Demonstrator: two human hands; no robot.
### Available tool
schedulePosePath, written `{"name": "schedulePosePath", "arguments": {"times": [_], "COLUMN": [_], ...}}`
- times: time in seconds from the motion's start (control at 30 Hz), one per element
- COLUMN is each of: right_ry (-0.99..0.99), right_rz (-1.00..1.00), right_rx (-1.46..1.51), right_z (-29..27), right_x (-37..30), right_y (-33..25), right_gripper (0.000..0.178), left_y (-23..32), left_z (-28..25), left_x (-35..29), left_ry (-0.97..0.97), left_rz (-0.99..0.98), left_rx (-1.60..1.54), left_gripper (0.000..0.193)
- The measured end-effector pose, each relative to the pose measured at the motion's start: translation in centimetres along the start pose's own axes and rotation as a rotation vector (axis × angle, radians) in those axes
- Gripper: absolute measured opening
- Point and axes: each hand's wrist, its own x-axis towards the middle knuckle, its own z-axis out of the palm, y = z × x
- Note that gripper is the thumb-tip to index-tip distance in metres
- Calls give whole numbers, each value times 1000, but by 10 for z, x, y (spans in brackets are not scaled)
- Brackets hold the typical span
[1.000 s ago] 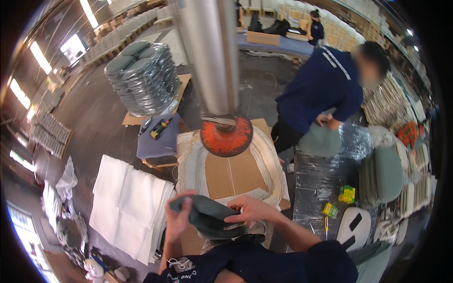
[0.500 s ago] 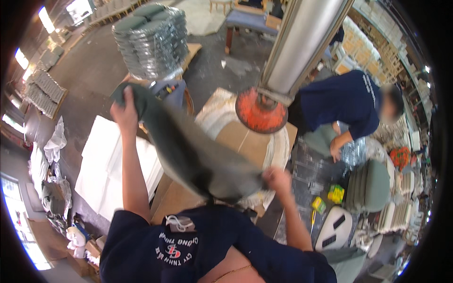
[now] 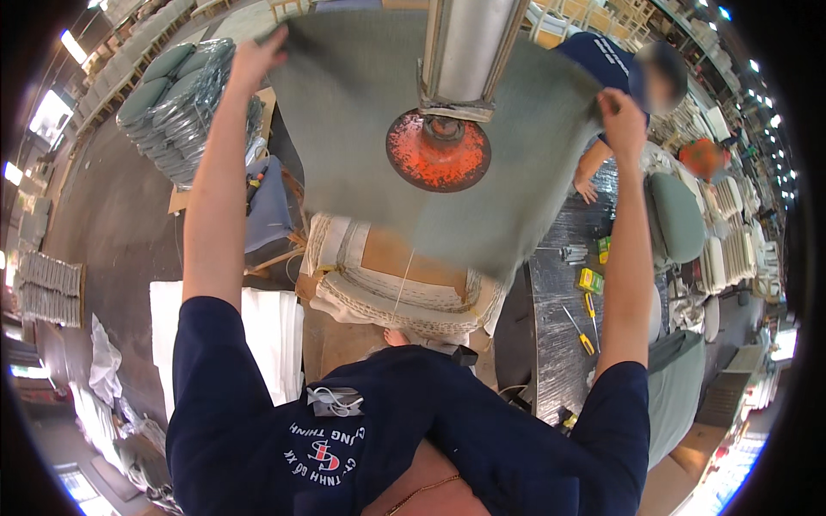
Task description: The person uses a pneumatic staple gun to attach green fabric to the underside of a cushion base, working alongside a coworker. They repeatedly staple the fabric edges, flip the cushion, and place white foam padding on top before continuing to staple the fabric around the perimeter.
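A large grey-green fabric sheet (image 3: pixel 344 155) hangs spread out between my raised arms. My left hand (image 3: pixel 256 58) is closed on its far left corner, and my right hand (image 3: pixel 623 122) pinches its right edge. Under the sheet is a layered stack of off-white pieces with brown board (image 3: pixel 404 262) in the middle; the cloth hides its far part. In front of the sheet in the picture, a silver metal column (image 3: pixel 473 60) ends in a worn red-orange disc (image 3: pixel 439 163), which covers the middle of the cloth.
On the right, a dark plastic-covered table (image 3: pixel 559 301) carries screwdrivers (image 3: pixel 583 331) and small yellow-green boxes (image 3: pixel 591 279). Beyond it a co-worker (image 3: pixel 602 64) leans over. Green cushions (image 3: pixel 675 215) stand farther right. On the left are wrapped cushions (image 3: pixel 185 112), a blue-grey stool (image 3: pixel 269 206) and white sheets (image 3: pixel 271 335).
Both hands have risen and moved farther away, the right one also to the right. The fabric, slack and folded between them before, is now opened out wide over the stack.
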Motion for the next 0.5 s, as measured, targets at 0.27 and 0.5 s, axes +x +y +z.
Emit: {"name": "schedulePosePath", "arguments": {"times": [0.27,0.5], "right_ry": [-403,-553], "right_rz": [283,344], "right_rx": [208,83], "right_z": [-64,-27], "right_x": [-47,-213], "right_y": [-13,-57], "right_gripper": [24,27], "left_y": [35,-157], "left_z": [-7,12], "left_x": [-18,-160], "left_ry": [-37,-67], "left_rz": [259,-180], "left_rx": [-19,20], "left_gripper": [39,17]}}
